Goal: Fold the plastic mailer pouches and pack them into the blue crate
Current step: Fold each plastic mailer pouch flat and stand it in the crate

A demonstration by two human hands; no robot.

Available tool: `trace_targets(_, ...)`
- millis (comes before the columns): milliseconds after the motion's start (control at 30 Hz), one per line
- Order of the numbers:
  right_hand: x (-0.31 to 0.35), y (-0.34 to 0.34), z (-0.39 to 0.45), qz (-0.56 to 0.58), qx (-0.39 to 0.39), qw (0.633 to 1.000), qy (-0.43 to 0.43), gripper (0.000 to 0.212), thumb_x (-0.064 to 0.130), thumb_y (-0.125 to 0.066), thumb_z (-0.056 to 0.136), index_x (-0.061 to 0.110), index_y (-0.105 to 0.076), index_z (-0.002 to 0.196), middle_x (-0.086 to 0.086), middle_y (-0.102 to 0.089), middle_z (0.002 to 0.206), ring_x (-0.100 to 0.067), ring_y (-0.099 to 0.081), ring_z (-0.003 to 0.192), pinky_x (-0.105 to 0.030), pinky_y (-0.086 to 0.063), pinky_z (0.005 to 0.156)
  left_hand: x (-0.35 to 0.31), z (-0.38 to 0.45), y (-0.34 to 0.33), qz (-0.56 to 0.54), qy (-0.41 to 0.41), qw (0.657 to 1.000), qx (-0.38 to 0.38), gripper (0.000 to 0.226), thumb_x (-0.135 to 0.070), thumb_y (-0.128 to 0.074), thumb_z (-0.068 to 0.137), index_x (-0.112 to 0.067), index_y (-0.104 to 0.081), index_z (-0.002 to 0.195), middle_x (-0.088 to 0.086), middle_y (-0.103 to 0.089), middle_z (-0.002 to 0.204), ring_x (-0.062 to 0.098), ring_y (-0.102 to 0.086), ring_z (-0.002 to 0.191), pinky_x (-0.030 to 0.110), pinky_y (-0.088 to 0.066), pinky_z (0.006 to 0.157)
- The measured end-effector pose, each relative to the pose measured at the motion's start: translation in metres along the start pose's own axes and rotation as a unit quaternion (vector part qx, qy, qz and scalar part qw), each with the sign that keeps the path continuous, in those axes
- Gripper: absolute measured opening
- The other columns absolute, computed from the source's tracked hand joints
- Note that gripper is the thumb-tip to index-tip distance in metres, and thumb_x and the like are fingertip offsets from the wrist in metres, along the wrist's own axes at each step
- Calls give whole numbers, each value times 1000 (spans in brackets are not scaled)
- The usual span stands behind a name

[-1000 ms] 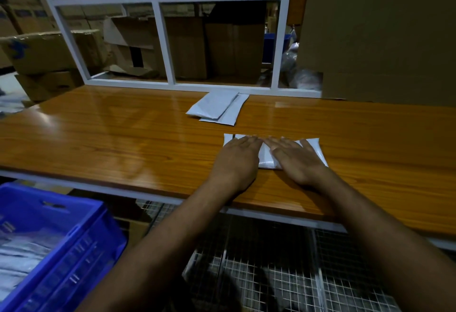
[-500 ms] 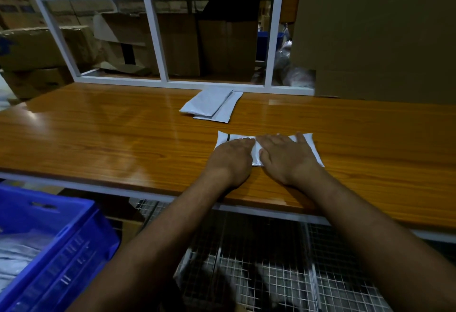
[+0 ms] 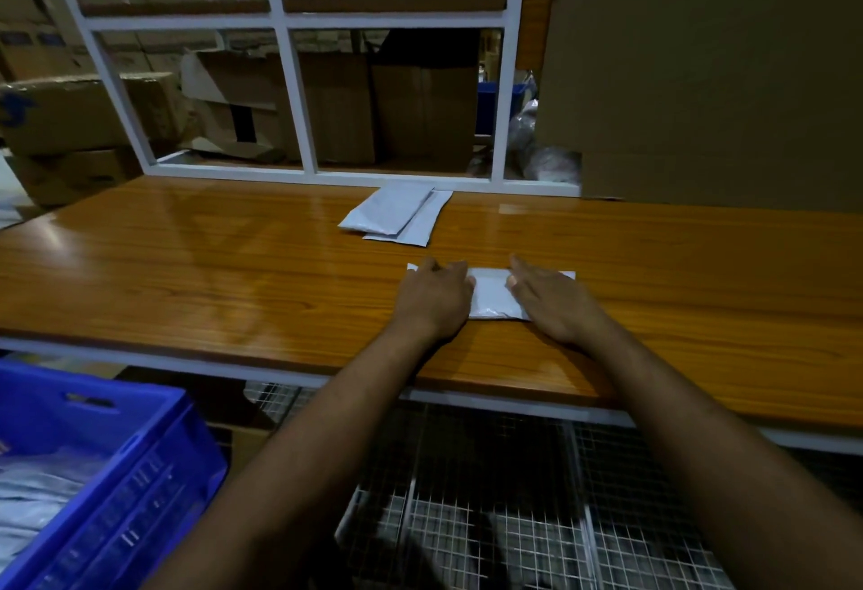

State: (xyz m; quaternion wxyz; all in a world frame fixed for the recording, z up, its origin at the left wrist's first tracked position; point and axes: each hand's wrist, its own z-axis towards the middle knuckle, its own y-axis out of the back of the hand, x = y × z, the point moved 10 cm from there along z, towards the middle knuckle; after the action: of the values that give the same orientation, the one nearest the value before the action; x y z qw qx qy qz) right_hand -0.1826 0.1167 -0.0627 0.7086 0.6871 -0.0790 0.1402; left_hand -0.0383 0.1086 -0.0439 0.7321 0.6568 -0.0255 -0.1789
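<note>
A white folded mailer pouch [image 3: 490, 295] lies flat on the wooden table [image 3: 187, 262] in front of me. My left hand [image 3: 434, 297] rests flat on its left end and my right hand [image 3: 551, 297] presses flat on its right end, with the pouch's middle showing between them. Two more flat pouches [image 3: 397, 213] lie overlapped farther back on the table. The blue crate [image 3: 107, 473] stands low at the left, below the table edge, with several pouches inside.
A white window frame [image 3: 299, 99] borders the table's far edge, cardboard boxes behind it. A large cardboard sheet [image 3: 700, 66] stands at the back right. Wire mesh shelving [image 3: 490, 519] sits under the table.
My two hands have slid apart along the pouch, left hand leftward and right hand rightward, uncovering its middle. The pouch stays in place.
</note>
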Motion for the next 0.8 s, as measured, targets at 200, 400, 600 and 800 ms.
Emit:
trace_targets(200, 5, -8, 9, -99, -11, 994, 37, 59, 50, -19, 107, 21, -24, 158, -3, -27, 164, -19, -24, 150, -35, -15, 121, 6, 18, -22, 75, -30, 997, 19, 55, -41, -16, 109, -18, -25, 159, 1, -31, 163, 22, -16, 154, 50, -1, 124)
trace_targets(400, 5, -11, 13, -197, 8, 980, 26, 61, 52, -11, 105, 25, -19, 158, 2, -22, 165, -16, -16, 153, -55, -5, 122, 8, 22, -28, 1, -45, 998, 33, 55, -39, -20, 110, -15, -26, 159, 5, -27, 164, 24, -24, 151, 34, -17, 121)
trace_targets(600, -10, 1, 3, -5, 21, 999, 37, 53, 38, -22, 110, 17, -25, 158, -2, -22, 165, -15, -16, 152, -24, -7, 119, 11, 27, -33, 14, -55, 998, 34, 56, -41, -19, 109, -17, -27, 158, 4, -25, 165, 23, -22, 152, 38, -18, 123)
trace_targets(800, -33, -1, -1, -67, 11, 998, 3, 62, 52, -20, 106, 21, -15, 160, 0, -15, 167, -20, -11, 154, -43, -6, 122, 9, 18, -21, 68, -56, 995, -55, 55, -41, -21, 108, -18, -32, 157, 2, -34, 162, 20, -19, 153, 47, -4, 124)
